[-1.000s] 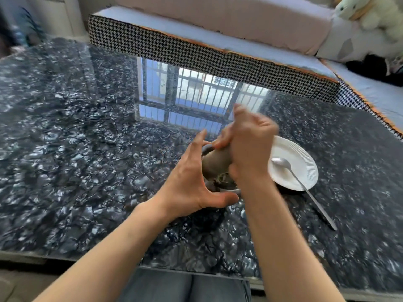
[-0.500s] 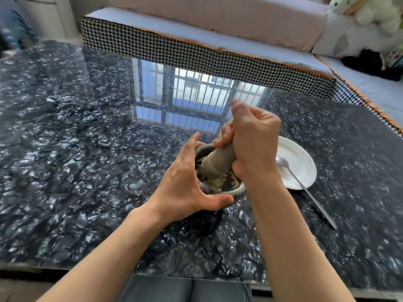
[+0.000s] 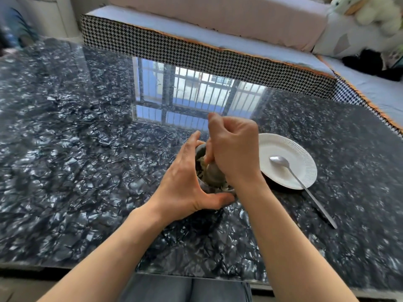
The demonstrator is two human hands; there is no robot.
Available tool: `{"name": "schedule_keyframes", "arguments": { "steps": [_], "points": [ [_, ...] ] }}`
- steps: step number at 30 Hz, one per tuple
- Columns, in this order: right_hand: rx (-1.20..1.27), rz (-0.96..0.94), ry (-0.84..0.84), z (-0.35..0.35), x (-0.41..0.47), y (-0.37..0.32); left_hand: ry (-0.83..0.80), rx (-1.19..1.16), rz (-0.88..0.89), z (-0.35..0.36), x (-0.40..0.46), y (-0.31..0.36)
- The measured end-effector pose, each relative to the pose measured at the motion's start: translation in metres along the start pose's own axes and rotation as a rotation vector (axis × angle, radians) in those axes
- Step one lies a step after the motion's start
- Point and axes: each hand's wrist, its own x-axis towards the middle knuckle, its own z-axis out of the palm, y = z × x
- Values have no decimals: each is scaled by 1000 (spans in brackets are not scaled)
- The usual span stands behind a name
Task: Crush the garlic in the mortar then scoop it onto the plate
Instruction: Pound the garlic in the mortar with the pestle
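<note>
Left hand: cups the mortar, steadying its heavy stone wall.
Right hand: fisted round the pestle, head down in soft, sticky garlic.
Beyond the grip: paper plate, light and flimsy; spoon on it.

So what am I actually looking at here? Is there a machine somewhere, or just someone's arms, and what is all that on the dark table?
There is no machine: a person wears a camera on the head, so you look forward and down along their own two bare arms. They sit at a glossy dark table that mirrors a barred window. The left hand wraps around a small stone mortar to steady it. The right hand grips a pestle, its fat end down among pale crushed garlic. To the right lies a white paper plate, with a metal spoon resting bowl-first on it, handle running off onto the table. Behind is a sofa.
</note>
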Motion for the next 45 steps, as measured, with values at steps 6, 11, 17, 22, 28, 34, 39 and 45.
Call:
{"name": "schedule_keyframes", "arguments": {
  "steps": [6,11,17,22,28,34,39,45],
  "points": [
    [138,-61,63,-8,10,-6,11,5,-10,0,-1,2],
    [67,28,31,-3,8,-3,4,12,3,0,-1,2],
    [122,-29,61,-3,6,3,1,0,11,1,0,0],
    [191,38,104,-9,8,-4,1,-17,5,1,-1,-1],
    [132,-11,84,4,1,5,4,-6,-3,0,0,0],
    [268,-22,152,-12,9,-4,-1,0,-2,0,0,1],
    [189,58,90,-3,5,0,-6,-16,6,-1,-1,0],
    [177,23,72,1,3,0,3,-21,9,1,1,-2]
  ]
}}
